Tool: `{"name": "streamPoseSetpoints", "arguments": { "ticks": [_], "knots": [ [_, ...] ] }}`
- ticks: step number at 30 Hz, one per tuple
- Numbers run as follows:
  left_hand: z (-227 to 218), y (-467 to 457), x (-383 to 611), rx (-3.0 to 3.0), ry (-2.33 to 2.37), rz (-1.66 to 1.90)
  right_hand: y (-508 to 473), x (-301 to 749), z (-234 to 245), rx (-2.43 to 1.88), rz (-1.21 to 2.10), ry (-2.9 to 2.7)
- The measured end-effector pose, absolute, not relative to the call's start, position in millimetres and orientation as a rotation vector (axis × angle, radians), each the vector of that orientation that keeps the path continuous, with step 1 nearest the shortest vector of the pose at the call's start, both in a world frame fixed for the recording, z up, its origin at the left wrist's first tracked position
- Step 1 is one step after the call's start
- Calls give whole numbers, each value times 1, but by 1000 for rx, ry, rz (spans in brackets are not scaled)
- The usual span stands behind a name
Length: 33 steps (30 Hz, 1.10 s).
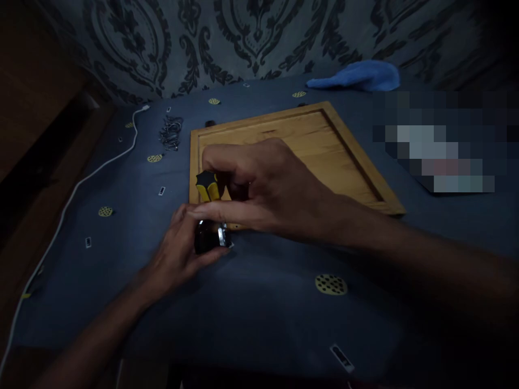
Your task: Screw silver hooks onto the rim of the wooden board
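My right hand point(265, 189) is closed around the black-and-yellow handle of a screwdriver point(208, 186), which stands roughly upright over the near left corner of a framed wooden board point(316, 156). The screwdriver's tip is hidden. Just below, the fingers and thumb of my left hand point(178, 248) grip a dark round piece with shiny metal, which looks like a caster wheel point(207, 237), at that same corner. My right thumb reaches across to the left fingers. How the wheel meets the board is hidden by my hands.
Dark pieces point(210, 123) show at the board's far edge. A pile of metal screws or hooks point(171, 133) lies to the left, near a white cable point(77, 186). Behind are a blue cloth point(359, 75) and a patterned wall point(251, 38). A blurred-out item point(441, 156) lies right.
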<state>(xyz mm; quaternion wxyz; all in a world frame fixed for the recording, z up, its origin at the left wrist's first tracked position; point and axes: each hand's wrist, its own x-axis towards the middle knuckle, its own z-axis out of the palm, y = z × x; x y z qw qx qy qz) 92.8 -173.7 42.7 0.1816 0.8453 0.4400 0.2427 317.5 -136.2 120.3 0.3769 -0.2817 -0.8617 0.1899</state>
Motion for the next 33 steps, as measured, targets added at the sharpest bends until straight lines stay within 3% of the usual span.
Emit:
{"name": "streamPoseSetpoints", "arguments": {
  "ticks": [14,21,28,33],
  "knots": [
    [42,-174,92,2319,1257,666,-143,305,95,-618,189,-1991],
    [43,-173,92,2330,1216,648,-145,304,95,-610,221,-1959],
    [47,-175,95,2314,1208,662,-153,313,125,-832,231,-1848],
    [49,-174,96,2309,1230,658,-145,309,113,-756,213,-1894]
  ]
}}
